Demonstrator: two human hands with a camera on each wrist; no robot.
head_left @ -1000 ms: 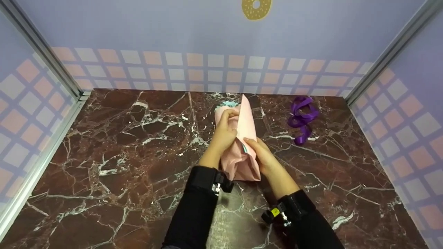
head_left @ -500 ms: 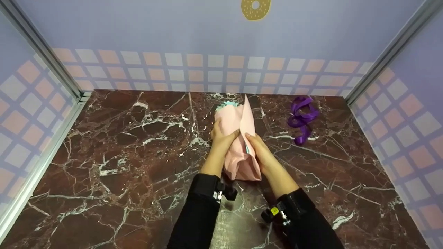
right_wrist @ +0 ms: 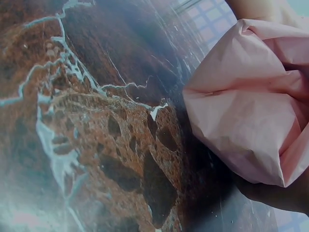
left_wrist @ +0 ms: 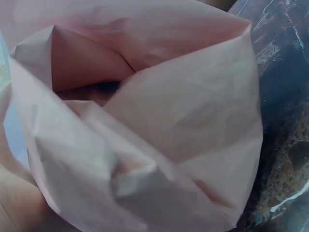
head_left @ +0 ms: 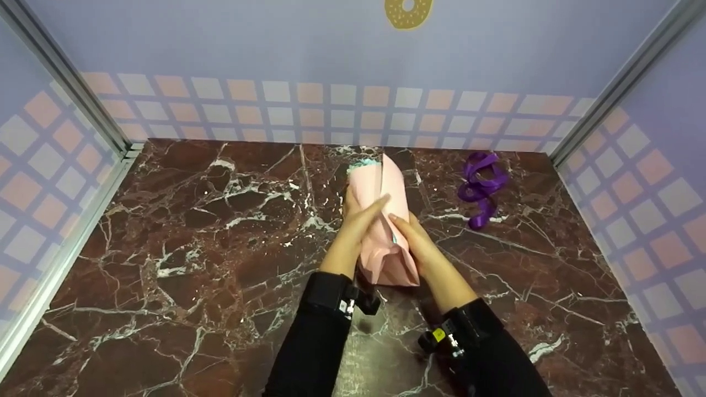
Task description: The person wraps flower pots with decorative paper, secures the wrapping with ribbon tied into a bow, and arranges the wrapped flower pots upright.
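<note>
As pink wrap (head_left: 380, 235) faces wall (head_left: 231, 44), lengthwise (slightly leftward)

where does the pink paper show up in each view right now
Head: pink paper near centre, gripped by left hand and right hand.
Left wrist: pink paper fills most of the picture.
Right wrist: pink paper at the right.
Shared landmark: white-veined dark surface.

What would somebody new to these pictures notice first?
Probably the pink wrapper, held mid-scene between the left grip and right grip, a teal frill peeking from its far end. Next, the curled purple ribbon lying to the right on the dark marbled tabletop.
</note>
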